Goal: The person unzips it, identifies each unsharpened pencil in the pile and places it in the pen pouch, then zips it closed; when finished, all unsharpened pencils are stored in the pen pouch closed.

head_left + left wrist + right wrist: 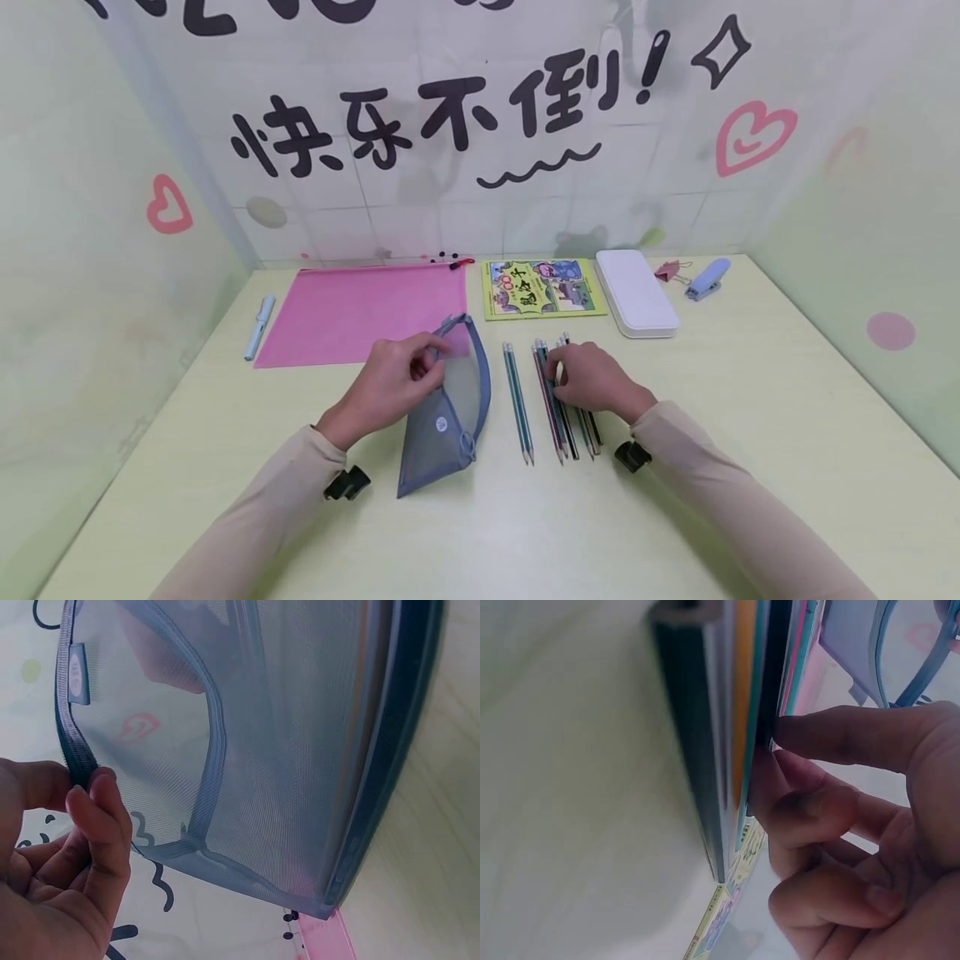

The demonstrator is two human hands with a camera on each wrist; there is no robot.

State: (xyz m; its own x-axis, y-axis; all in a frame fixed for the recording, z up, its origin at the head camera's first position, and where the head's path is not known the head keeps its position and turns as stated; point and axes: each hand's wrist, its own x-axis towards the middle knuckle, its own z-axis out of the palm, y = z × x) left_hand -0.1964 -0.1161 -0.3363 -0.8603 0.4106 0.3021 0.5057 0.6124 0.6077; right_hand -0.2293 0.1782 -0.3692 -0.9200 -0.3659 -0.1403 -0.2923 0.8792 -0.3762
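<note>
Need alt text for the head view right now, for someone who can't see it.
On a pale table, the left hand pinches the edge of a blue mesh pouch while the right hand rests on a row of pencils. Behind lie a pink folder, booklet and white case.

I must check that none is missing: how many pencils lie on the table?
About 8: 2 pencils lie apart beside the mesh pouch; roughly 6 bunch under the right hand, which may hide some.

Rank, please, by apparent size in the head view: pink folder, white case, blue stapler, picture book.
1. pink folder
2. picture book and white case: look similar, so unranked
3. blue stapler
</note>
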